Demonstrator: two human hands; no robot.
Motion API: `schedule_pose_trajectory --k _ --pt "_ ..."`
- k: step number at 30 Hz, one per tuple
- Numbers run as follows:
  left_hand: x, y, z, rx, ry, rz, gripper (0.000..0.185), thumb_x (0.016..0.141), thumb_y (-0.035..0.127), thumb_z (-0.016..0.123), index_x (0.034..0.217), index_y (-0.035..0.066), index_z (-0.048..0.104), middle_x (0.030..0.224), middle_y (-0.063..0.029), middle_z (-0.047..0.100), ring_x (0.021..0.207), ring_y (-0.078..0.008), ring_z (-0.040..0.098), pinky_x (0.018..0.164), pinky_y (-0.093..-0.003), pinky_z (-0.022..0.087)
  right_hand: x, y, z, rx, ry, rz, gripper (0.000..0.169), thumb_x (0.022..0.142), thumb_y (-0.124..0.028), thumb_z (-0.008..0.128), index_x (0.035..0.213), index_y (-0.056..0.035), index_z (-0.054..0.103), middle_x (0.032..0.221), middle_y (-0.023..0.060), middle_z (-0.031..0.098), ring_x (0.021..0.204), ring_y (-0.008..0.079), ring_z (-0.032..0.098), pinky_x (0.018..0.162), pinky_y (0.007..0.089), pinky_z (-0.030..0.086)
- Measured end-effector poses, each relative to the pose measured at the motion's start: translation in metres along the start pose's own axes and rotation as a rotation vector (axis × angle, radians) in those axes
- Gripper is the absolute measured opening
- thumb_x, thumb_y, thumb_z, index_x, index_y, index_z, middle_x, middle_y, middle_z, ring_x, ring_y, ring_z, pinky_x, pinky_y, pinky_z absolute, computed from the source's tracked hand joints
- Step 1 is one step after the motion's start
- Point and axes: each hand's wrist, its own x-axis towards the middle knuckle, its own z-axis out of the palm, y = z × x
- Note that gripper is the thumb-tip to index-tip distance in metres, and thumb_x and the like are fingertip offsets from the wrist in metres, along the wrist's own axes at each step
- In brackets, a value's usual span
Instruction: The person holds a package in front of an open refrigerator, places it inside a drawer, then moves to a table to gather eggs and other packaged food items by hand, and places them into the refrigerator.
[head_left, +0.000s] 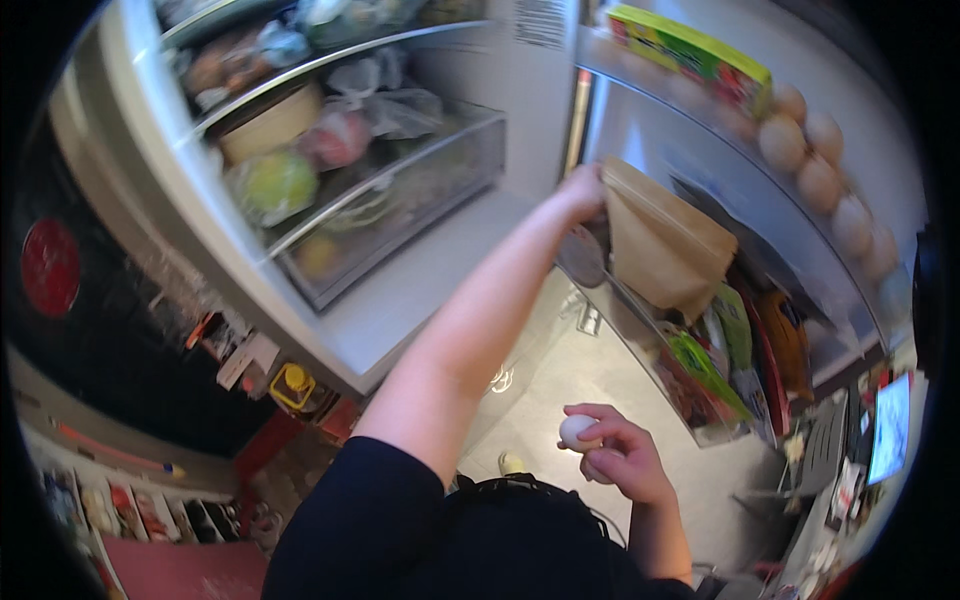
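Note:
My left hand (585, 195) is stretched out to the lower shelf of the fridge door, at the upper left corner of a brown paper pouch (667, 236); its fingertips are hidden, so its grip is unclear. A pale egg (578, 433) is held between the thumb and fingers of my right hand (619, 454), low in front of my body. Under it, a second egg-like thing (598, 469) shows partly in the same hand. More eggs (821, 184) stand in the upper door shelf, beside a green and yellow box (690, 56).
The open fridge (442, 247) holds a clear drawer (397, 202) and bagged produce (277, 184) at left. Several food packets (720, 352) fill the lower door shelf. A yellow-capped bottle (296, 379) stands left of the fridge; a lit screen (889, 427) is at far right.

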Motion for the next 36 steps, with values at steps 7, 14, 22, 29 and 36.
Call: schedule_pose_trajectory --k 7,14,22,29,36 --pt "-0.012 -0.002 -0.032 0.140 0.320 0.052 0.048 0.066 0.031 0.077 0.102 0.003 0.064 0.098 -0.0189 0.068 0.094 -0.0329 0.065 0.084 -0.0388 0.049 0.014 0.007 0.004 0.140 -0.065 -0.021 0.029 0.082 0.005 0.050 0.109 -0.0031 0.058 0.134 0.0199 0.045 0.102 0.0323 0.062 0.056 0.0281 0.050" --pt "-0.094 0.026 -0.074 0.094 0.513 0.023 0.050 0.064 0.030 0.077 0.104 0.003 0.062 0.099 -0.0158 0.067 0.094 -0.0303 0.064 0.083 -0.0376 0.049 0.059 0.031 -0.001 0.352 -0.014 0.145 0.032 0.097 -0.031 0.050 0.117 -0.0052 0.051 0.124 0.0162 0.053 0.098 0.0318 0.062 0.055 0.0305 0.050" --pt "-0.253 0.040 -0.097 0.643 0.238 0.214 0.046 0.067 0.024 0.074 0.107 0.008 0.058 0.103 -0.0114 0.061 0.104 -0.0314 0.051 0.094 -0.0397 0.041 0.151 0.031 0.034 0.505 -0.207 0.241 0.050 0.096 -0.050 0.044 0.124 -0.0089 0.047 0.114 0.0079 0.055 0.095 0.0198 0.060 0.059 0.0293 0.049" --pt "-0.287 0.023 -0.121 0.712 0.304 0.088 0.051 0.066 0.016 0.076 0.113 0.008 0.058 0.112 -0.0102 0.059 0.111 -0.0303 0.050 0.098 -0.0386 0.038 0.199 0.049 0.067 0.501 -0.466 0.278 0.049 0.091 -0.049 0.056 0.121 -0.0099 0.050 0.102 0.0030 0.057 0.086 0.0117 0.058 0.059 0.0282 0.049" --pt "-0.283 -0.054 -0.146 -0.967 0.888 -0.082 0.044 0.083 0.011 0.068 0.121 0.000 0.048 0.119 -0.0143 0.050 0.107 -0.0239 0.052 0.094 -0.0352 0.048 0.217 0.056 0.067 0.539 -0.437 0.275 0.047 0.091 -0.042 0.056 0.121 -0.0068 0.050 0.110 0.0090 0.058 0.093 0.0214 0.062 0.058 0.0279 0.050"
